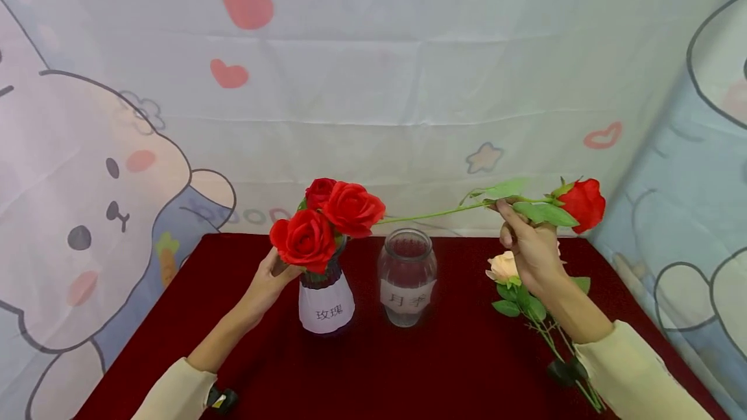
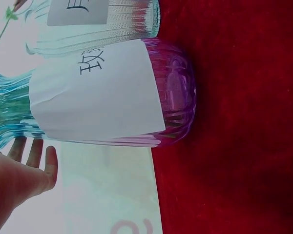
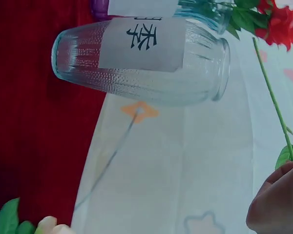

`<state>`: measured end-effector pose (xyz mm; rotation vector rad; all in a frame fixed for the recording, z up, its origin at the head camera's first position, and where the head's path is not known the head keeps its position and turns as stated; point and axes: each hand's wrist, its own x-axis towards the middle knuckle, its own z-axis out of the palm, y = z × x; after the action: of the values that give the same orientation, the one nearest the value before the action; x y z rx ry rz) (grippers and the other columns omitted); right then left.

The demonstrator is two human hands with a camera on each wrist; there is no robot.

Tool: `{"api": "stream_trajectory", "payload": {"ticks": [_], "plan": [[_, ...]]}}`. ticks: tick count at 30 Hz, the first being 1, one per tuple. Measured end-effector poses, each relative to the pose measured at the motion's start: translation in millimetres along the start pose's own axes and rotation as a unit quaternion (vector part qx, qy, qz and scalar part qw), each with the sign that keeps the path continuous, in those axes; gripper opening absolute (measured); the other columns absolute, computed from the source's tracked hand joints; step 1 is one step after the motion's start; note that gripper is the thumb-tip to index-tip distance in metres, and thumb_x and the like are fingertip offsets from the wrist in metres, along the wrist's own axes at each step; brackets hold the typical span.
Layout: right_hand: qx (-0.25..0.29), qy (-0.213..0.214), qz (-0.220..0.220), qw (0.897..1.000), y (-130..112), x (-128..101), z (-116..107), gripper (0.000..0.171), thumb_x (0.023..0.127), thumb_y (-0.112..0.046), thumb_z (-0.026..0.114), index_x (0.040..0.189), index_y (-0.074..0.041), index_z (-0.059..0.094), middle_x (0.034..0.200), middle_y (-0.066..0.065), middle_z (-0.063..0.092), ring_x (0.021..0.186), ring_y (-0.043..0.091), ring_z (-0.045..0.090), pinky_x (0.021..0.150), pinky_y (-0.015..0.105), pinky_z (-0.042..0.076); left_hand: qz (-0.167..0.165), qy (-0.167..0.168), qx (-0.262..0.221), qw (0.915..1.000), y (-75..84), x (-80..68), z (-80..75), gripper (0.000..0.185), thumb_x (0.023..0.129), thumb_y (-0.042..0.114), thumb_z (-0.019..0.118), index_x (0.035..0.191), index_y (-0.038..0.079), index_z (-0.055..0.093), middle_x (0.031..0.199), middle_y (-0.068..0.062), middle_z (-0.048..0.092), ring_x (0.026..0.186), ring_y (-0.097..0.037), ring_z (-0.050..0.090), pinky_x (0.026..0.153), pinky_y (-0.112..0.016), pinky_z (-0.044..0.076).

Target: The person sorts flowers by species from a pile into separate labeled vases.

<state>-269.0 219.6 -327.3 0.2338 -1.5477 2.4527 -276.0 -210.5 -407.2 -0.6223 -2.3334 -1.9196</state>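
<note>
Three red roses (image 1: pixel 306 240) stand in a ribbed glass vase (image 2: pixel 178 92) with a purple base and white paper label. My left hand (image 1: pixel 262 287) holds this vase at its neck, just below the blooms; its fingertips meet the glass in the left wrist view, the thumb being hidden there. Up at the right, my right hand (image 1: pixel 537 255) pinches the leafy stem of another red rose (image 1: pixel 583 205). That stem (image 1: pixel 432 215) lies nearly level, bloom to the right, its cut end reaching the roses on the left. Below it stands a clear glass jar (image 1: pixel 406 268) with a paper label.
Under my right forearm, pale peach roses (image 1: pixel 503 268) with green leaves and long stems lie on the dark red tablecloth (image 1: pixel 373 374). A printed cloth backdrop (image 1: pixel 362 96) hangs right behind the table. A small black object (image 1: pixel 223 400) shows by my left sleeve.
</note>
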Motion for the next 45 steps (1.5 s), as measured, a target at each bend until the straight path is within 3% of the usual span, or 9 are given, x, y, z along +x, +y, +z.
{"api": "stream_trajectory", "payload": {"ticks": [7, 17, 20, 24, 28, 32, 37, 40, 45], "plan": [[-0.055, -0.020, -0.042, 0.997, 13, 0, 33, 0.008, 0.099, -0.011, 0.067, 0.103, -0.018, 0.064, 0.088, -0.012, 0.071, 0.044, 0.006, 0.046, 0.049, 0.019, 0.037, -0.004, -0.003, 0.000, 1.0000, -0.7, -4.2, -2.2, 0.069, 0.106, 0.017, 0.054, 0.164, 0.013, 0.017, 0.168, -0.016, 0.022, 0.154, -0.045, 0.022, 0.119, -0.069, 0.023], [-0.138, -0.053, -0.054, 0.988, 16, 6, 66, 0.009, 0.100, -0.013, 0.067, 0.106, -0.020, 0.066, 0.072, -0.011, 0.062, 0.047, 0.006, 0.052, 0.053, 0.022, 0.044, 0.008, 0.001, 0.003, 1.0000, 0.0, 1.8, 0.2, 0.067, 0.105, 0.015, 0.055, 0.164, 0.017, 0.021, 0.166, -0.013, 0.030, 0.151, -0.030, 0.032, 0.120, -0.061, 0.027], [-0.152, -0.056, -0.068, 0.984, 18, 7, 74, 0.011, 0.099, -0.009, 0.067, 0.104, -0.019, 0.066, 0.070, -0.012, 0.062, 0.046, 0.007, 0.052, 0.053, 0.022, 0.044, 0.016, -0.003, 0.004, 0.9999, 0.6, 3.6, -0.6, 0.068, 0.105, 0.014, 0.055, 0.164, 0.016, 0.021, 0.165, -0.014, 0.030, 0.150, -0.033, 0.034, 0.118, -0.062, 0.029], [-0.188, -0.069, -0.095, 0.975, 21, 7, 85, 0.012, 0.098, -0.007, 0.066, 0.104, -0.017, 0.065, 0.064, -0.013, 0.062, 0.046, 0.004, 0.052, 0.052, 0.020, 0.045, 0.018, -0.008, -0.001, 0.9998, 0.7, 3.7, -0.9, 0.069, 0.105, 0.014, 0.055, 0.164, 0.014, 0.019, 0.165, -0.016, 0.029, 0.150, -0.042, 0.031, 0.117, -0.064, 0.029], [-0.220, -0.104, -0.137, 0.960, 24, 8, 98, 0.012, 0.097, -0.003, 0.066, 0.109, -0.005, 0.065, 0.060, -0.014, 0.061, 0.044, 0.007, 0.052, 0.049, 0.020, 0.044, 0.015, -0.006, -0.006, 0.9999, 0.0, 2.5, -0.6, 0.069, 0.105, 0.014, 0.054, 0.164, 0.013, 0.018, 0.166, -0.016, 0.027, 0.151, -0.043, 0.028, 0.118, -0.064, 0.027], [-0.251, -0.150, -0.180, 0.939, 29, 9, 109, 0.016, 0.097, 0.001, 0.065, 0.112, 0.007, 0.064, 0.055, -0.011, 0.058, 0.043, 0.012, 0.052, 0.048, 0.021, 0.043, 0.012, -0.001, 0.004, 0.9999, -0.6, 1.2, 0.1, 0.067, 0.106, 0.013, 0.053, 0.164, 0.013, 0.019, 0.165, -0.014, 0.028, 0.151, -0.035, 0.031, 0.117, -0.043, 0.036], [-0.280, -0.174, -0.190, 0.925, 34, 5, 121, 0.020, 0.096, -0.002, 0.067, 0.114, 0.006, 0.067, 0.063, -0.001, 0.063, 0.044, 0.011, 0.052, 0.051, 0.022, 0.045, 0.010, -0.002, 0.003, 0.9999, -1.7, -0.4, -0.7, 0.067, 0.106, 0.016, 0.053, 0.164, 0.013, 0.018, 0.165, -0.014, 0.029, 0.142, -0.007, 0.040, 0.104, -0.014, 0.041], [-0.286, -0.178, -0.195, 0.921, 36, 3, 126, 0.019, 0.095, -0.003, 0.068, 0.113, 0.004, 0.069, 0.070, 0.010, 0.066, 0.044, 0.010, 0.053, 0.051, 0.022, 0.047, 0.008, -0.003, 0.005, 1.0000, -2.4, -0.7, -0.8, 0.067, 0.107, 0.017, 0.053, 0.164, 0.013, 0.018, 0.166, -0.014, 0.028, 0.144, -0.010, 0.040, 0.109, -0.022, 0.041], [-0.296, -0.191, -0.189, 0.916, 43, 2, 132, 0.017, 0.096, -0.003, 0.067, 0.111, 0.003, 0.070, 0.064, 0.014, 0.062, 0.047, 0.012, 0.053, 0.052, 0.022, 0.047, 0.014, -0.006, 0.001, 0.9999, -3.0, -0.2, -1.3, 0.067, 0.107, 0.015, 0.051, 0.164, 0.011, 0.017, 0.168, -0.014, 0.023, 0.153, -0.038, 0.025, 0.120, -0.059, 0.028]]}}
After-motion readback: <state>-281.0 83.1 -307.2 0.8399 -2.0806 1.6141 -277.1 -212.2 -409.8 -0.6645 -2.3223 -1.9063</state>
